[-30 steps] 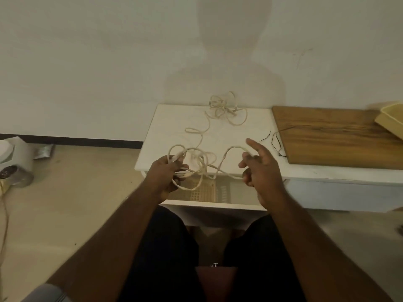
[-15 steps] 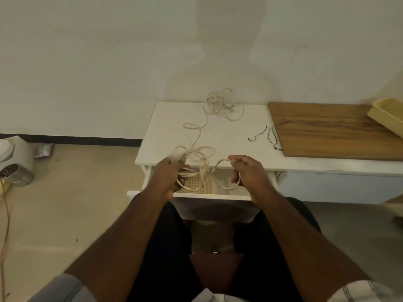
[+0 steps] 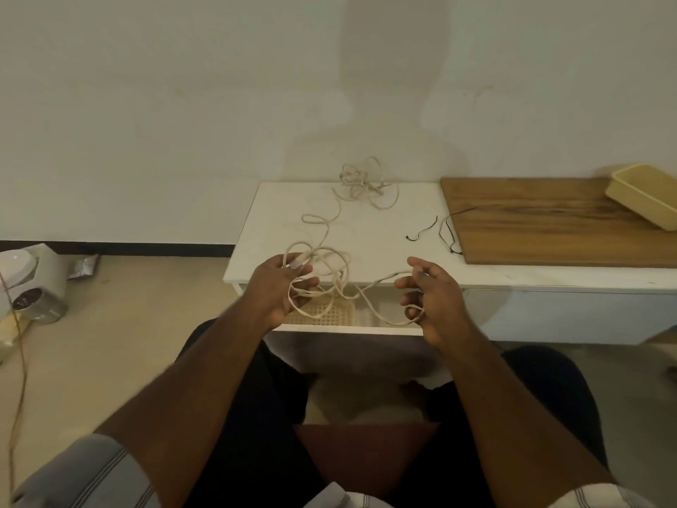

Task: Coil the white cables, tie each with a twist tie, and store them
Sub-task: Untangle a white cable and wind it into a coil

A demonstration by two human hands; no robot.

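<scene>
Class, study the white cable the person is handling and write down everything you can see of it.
The thin white cable looks like a soft, off-white cord. It is partly coiled: several loose loops gather in the left hand, which grips them, and one strand sags across to the right hand, whose fingers hold it. The loops hang over the open drawer. Its far end trails back across the white tabletop to a tangled heap near the wall.

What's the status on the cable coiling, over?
Left hand grips coiled loops of white cable. Right hand holds its free strand. Twist ties untouched. Nothing blocking.
</scene>
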